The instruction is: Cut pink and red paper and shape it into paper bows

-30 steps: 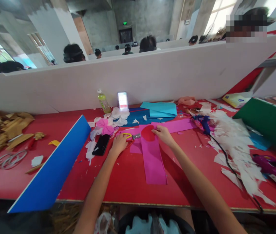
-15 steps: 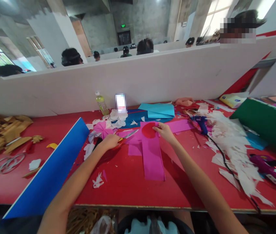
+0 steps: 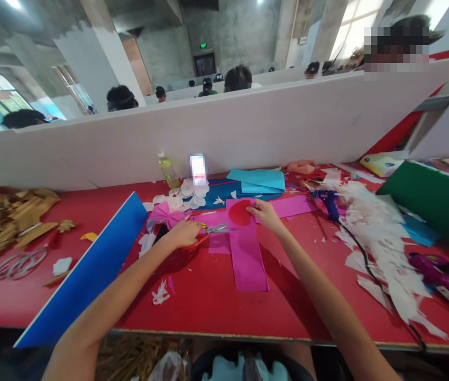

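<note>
Two hands work over the red table (image 3: 212,304). The left hand (image 3: 184,234) is closed around the orange handles of the scissors (image 3: 216,229), and their blades lie together, pointing right. The blade tips reach the left edge of the pink paper strip (image 3: 246,254), so the scissors lie roughly crosswise to it. The strip's long axis runs away from the person, from the near side of the table toward the partition. The right hand (image 3: 266,214) is open, not gripping, with its fingers (image 3: 254,210) resting on the strip beside the red paper circle (image 3: 240,212). The right hand is nearer the circle. The tissue box (image 3: 381,165) and bottle (image 3: 167,170) carry labels, but no writing can be read.
</note>
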`<state>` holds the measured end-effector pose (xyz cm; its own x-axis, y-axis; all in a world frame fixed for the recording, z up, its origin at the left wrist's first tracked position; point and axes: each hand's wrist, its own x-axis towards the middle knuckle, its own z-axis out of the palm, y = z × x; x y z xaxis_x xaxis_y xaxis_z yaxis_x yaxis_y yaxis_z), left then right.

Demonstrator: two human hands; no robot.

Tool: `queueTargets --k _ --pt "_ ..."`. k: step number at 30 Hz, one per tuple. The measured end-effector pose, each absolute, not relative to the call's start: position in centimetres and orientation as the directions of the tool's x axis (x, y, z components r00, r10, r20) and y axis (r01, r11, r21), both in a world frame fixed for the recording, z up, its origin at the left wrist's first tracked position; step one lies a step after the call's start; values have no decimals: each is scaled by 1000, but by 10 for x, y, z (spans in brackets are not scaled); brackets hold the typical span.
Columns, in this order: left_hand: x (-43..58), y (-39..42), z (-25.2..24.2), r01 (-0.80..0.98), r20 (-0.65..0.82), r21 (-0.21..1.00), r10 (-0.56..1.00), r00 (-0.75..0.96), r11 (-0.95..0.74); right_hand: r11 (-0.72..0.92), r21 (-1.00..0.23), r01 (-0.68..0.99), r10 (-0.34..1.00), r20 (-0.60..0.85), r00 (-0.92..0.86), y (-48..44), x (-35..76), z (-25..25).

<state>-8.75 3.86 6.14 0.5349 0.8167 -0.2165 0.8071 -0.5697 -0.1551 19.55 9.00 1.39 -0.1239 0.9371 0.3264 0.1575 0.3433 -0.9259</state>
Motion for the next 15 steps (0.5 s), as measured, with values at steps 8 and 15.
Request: queueTargets --k 8,15 --pt "-64 46 60 786 -216 -175 802 557 -593 342 -925 166 936 319 -149 90 193 15" --pt "-65 47 55 795 -179 -147 806 564 -589 338 -930 146 934 313 -172 88 193 16"
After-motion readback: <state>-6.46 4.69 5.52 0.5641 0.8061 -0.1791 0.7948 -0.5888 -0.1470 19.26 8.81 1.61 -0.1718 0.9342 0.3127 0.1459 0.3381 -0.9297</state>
